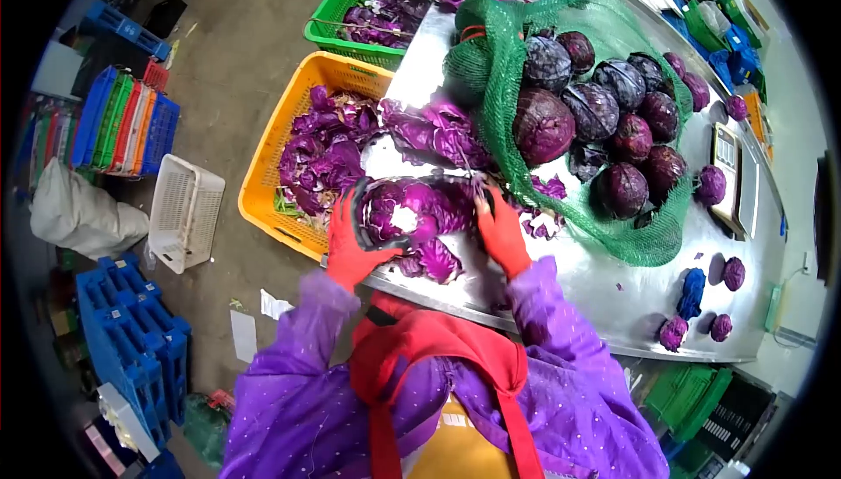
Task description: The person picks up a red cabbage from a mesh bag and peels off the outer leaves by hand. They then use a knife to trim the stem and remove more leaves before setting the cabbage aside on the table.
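Note:
My left hand (350, 238), in a red glove with a dark palm, is wrapped round the left side of a red cabbage (390, 207) with a pale cut patch showing. At the cabbage's right side is my right hand (499, 227), also red-gloved. Its fingers are closed by a dark purple leaf (454, 205); a thin object seems to stick out past them, too blurred to name. Loose outer leaves (434, 133) lie just beyond the cabbage, and another leaf piece (438, 260) rests at the table's near edge.
A yellow crate (254, 190) of leaf scraps stands left of the metal table (578, 304), with a green crate (320, 28) behind it. On the right, a green net (499, 67) surrounds several whole cabbages (543, 127). A scale (725, 168) and small cabbages (734, 273) lie farther right.

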{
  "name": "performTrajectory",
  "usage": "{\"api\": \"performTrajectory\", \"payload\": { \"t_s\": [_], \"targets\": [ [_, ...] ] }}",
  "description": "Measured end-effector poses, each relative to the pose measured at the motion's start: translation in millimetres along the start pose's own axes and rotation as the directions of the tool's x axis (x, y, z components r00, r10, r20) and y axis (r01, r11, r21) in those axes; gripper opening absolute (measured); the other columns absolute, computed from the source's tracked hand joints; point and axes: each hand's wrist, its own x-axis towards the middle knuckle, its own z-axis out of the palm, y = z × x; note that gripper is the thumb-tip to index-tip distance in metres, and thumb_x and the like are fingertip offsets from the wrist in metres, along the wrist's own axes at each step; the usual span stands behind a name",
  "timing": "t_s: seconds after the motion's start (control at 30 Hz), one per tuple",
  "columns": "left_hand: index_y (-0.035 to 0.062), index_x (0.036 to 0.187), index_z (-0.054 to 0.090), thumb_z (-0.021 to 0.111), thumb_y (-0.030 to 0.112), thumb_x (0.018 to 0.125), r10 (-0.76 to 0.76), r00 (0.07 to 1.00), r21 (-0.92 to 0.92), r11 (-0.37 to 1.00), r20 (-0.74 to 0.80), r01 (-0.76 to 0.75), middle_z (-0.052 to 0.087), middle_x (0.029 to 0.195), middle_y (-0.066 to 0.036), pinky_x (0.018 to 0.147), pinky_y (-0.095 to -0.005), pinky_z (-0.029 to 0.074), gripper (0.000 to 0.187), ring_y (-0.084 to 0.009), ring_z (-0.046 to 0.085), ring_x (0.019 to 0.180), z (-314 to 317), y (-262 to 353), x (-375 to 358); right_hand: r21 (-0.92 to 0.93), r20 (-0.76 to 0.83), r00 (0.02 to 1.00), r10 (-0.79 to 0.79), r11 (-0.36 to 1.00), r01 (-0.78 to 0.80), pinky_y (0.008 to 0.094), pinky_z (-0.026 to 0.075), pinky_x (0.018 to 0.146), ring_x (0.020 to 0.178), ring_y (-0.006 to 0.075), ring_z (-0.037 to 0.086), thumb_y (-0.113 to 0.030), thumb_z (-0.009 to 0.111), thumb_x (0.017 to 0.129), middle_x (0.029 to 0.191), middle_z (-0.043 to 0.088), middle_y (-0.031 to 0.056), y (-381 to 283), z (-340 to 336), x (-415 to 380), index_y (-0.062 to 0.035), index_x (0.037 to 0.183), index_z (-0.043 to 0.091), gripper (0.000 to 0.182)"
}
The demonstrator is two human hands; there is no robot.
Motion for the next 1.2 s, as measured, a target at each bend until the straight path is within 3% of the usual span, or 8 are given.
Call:
{"api": "performTrajectory", "payload": {
  "t_s": [0.03, 0.07, 0.13, 0.2, 0.27, 0.37, 0.53, 1.2],
  "targets": [
    [0.0031, 0.146, 0.034, 0.095, 0.021, 0.052, 0.002, 0.998, 0.137, 0.991, -0.066, 0.007, 0.041, 0.143, -0.018, 0.113, -0.0439, 0.034, 0.114, -0.0333, 0.041, 0.135, 2.2, -10.5, -15.7, 0.002, -0.01, 1.0, -0.008, 1.0, 0.008, 0.0403, 0.045, 0.063, 0.068, 0.0296, 0.062, -0.024, 0.052, 0.1, 0.077, 0.063, 0.0167, -7.2, 2.2, -17.4, -0.0027, 0.131, 0.052, 0.037],
    [0.0021, 0.148, 0.029, 0.095, 0.016, 0.055, -0.117, 0.986, -0.505, 0.862, -0.114, 0.044, 0.038, 0.145, -0.016, 0.114, -0.0422, 0.032, 0.115, -0.0296, 0.039, 0.135, 23.9, -16.6, -28.2, 0.0, -0.011, 1.0, -0.013, 1.0, 0.013, 0.0384, 0.042, 0.057, 0.059, 0.0243, 0.058, -0.022, 0.052, 0.1, 0.068, 0.06, 0.0129, -10.3, 6.5, -34.2, -0.0035, 0.131, 0.051, 0.036],
    [0.0032, 0.149, 0.026, 0.094, 0.012, 0.056, -0.287, 0.949, -0.249, 0.936, -0.132, 0.248, 0.035, 0.145, -0.015, 0.114, -0.0414, 0.032, 0.116, -0.0269, 0.038, 0.134, 40.2, -14.2, -40.9, 0.03, 0.005, 0.999, 0.047, 0.998, -0.047, 0.0336, 0.041, 0.054, 0.055, 0.014, 0.052, -0.021, 0.052, 0.1, 0.064, 0.055, 0.008, -15.6, 8.9, -48.6, -0.0047, 0.133, 0.051, 0.036],
    [0.0036, 0.148, 0.028, 0.095, 0.016, 0.054, -0.24, 0.942, -0.242, 0.953, -0.235, 0.183, 0.037, 0.14, -0.015, 0.112, -0.0431, 0.034, 0.117, -0.0299, 0.04, 0.131, 49.6, -8.1, -33.9, 0.044, 0.074, 0.924, 0.374, 0.925, -0.378, 0.0431, 0.048, 0.066, 0.071, 0.0348, 0.065, -0.028, 0.051, 0.099, 0.074, 0.063, 0.0217, -22.5, -4.3, -39.2, -0.0042, 0.132, 0.053, 0.04],
    [0.0039, 0.148, 0.029, 0.095, 0.018, 0.053, -0.16, 0.962, -0.178, 0.976, -0.223, 0.122, 0.039, 0.14, -0.016, 0.111, -0.044, 0.035, 0.117, -0.032, 0.041, 0.13, 46.1, -4.3, -24.5, -0.019, -0.073, 0.996, -0.049, 0.999, 0.048, 0.0418, 0.049, 0.071, 0.077, 0.0345, 0.064, -0.031, 0.049, 0.101, 0.085, 0.067, 0.0221, 65.8, 0.1, -22.2, 0.0017, 0.131, 0.051, 0.044],
    [0.0039, 0.147, 0.03, 0.095, 0.022, 0.052, -0.048, 0.983, -0.145, 0.989, -0.175, 0.022, 0.039, 0.14, -0.018, 0.111, -0.0454, 0.034, 0.117, -0.0344, 0.04, 0.131, 39.0, -6.7, -15.7, -0.015, 0.001, 0.971, 0.241, 0.971, -0.241, 0.0436, 0.05, 0.078, 0.086, 0.0374, 0.066, -0.03, 0.05, 0.101, 0.097, 0.069, 0.0233, 1.1, -33.8, -11.2, 0.0006, 0.136, 0.047, 0.047],
    [0.0028, 0.146, 0.027, 0.096, 0.033, 0.047, -0.095, 0.991, -0.018, 0.995, -0.095, 0.094, 0.036, 0.144, -0.022, 0.112, -0.048, 0.033, 0.125, -0.0399, 0.037, 0.135, 43.9, 0.3, -7.3, -0.175, 0.318, 0.893, -0.318, 0.906, 0.385, 0.044, 0.048, 0.092, 0.112, 0.0409, 0.06, -0.03, 0.054, 0.097, 0.134, 0.054, 0.025, -70.4, -3.7, 6.1, -0.0031, 0.142, 0.041, 0.055],
    [0.0015, 0.147, 0.026, 0.095, 0.036, 0.048, -0.155, 0.986, 0.142, 0.979, 0.062, 0.145, 0.034, 0.146, -0.022, 0.111, -0.0456, 0.035, 0.125, -0.0389, 0.038, 0.134, 35.2, 17.4, 13.8, -0.243, 0.446, 0.846, -0.292, 0.87, 0.429, 0.0481, 0.05, 0.085, 0.097, 0.0402, 0.063, -0.033, 0.061, 0.085, 0.11, 0.064, 0.0228, -70.9, 12.4, 68.8, -0.009, 0.128, 0.055, 0.049]
  ]
}}
